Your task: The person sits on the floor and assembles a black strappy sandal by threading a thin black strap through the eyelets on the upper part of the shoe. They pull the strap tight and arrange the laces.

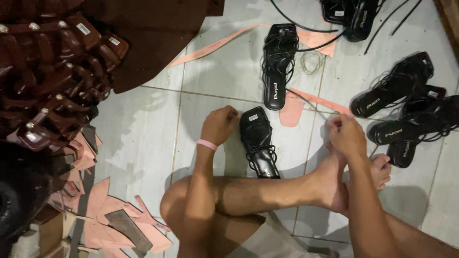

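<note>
Black strappy sandal (pixel 258 143) lies on the tiled floor (pixel 143 138) just in front of the person's crossed legs, between the two hands. Head view, the only one: left hand (pixel 219 125) is closed into a loose fist at the sandal's far end, fingers curled against its upper left corner, a pink wristband (pixel 207 144) at the wrist. Right hand (pixel 345 135) sits well to the right above the bare foot (pixel 377 172), fingertips pinched together on a thin black lace (pixel 306 101) that runs back toward the sandal; whether the lace is taut I cannot tell. Doing this step well, by my judgement, means keeping the left hand firm on the sole so the sandal does not slide, and drawing the lace evenly, without twisting it across the straps. The sandal's long axis runs nearly straight away from the person, tilted slightly, far end leaning left; its square end points away, its strapped end toward the knee. Around it: a second black sandal (pixel 277 67) further off, more black sandals (pixel 397 110) to the right, brown sandals (pixel 52 71) piled at left, pink paper cut-outs (pixel 110 224) near the knee.
</note>
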